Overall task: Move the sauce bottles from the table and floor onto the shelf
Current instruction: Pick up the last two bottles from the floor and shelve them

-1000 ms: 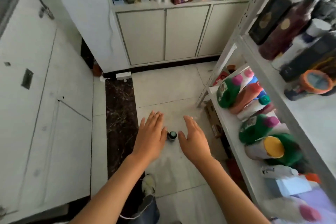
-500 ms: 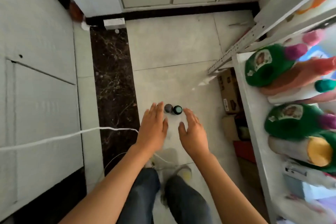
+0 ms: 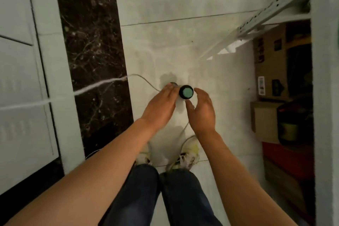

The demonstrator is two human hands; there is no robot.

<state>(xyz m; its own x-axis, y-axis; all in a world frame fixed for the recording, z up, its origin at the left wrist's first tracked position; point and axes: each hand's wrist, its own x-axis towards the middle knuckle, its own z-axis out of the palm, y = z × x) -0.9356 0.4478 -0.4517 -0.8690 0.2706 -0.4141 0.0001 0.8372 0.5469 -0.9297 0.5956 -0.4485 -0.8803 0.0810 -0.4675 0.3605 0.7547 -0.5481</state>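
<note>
Two bottles standing upright on the pale tiled floor (image 3: 183,5), seen from straight above: a dark sauce bottle with a round pale-green cap (image 3: 186,92), and just beside it on the left a second dark-topped bottle (image 3: 173,84), mostly hidden under fingertips. Left hand (image 3: 161,105) reaching down with fingers straight and relaxed, holding nothing, fingertips lying over or touching the hidden bottle's top; which of the two, hard to tell. Right hand (image 3: 202,109) likewise unclenched, thumb and fingers spread around the green-capped bottle's right side, near it but not yet gripping. Judging from this: both floor bottles not yet lifted, the pick-up only about to begin, one bottle apparently meant for each hand. Still to do for this pair: close around the necks, lift, carry to the white metal shelf (image 3: 324,79) at the right, whose slotted upright (image 3: 256,18) slants across the upper right corner. How many bottles already on the shelf, or left on any surface: not shown here. Counted: two bottles on the floor, two hands, two pale worn shoes (image 3: 185,158) below two blue-jeaned legs (image 3: 165,198), one thin white cord (image 3: 102,84) trailing across the dark marble strip (image 3: 91,42) and close past the bottles, a possible snag on lifting. At least two brown cardboard boxes (image 3: 267,71) in the shadow beneath the shelf, others too dim to count.
</note>
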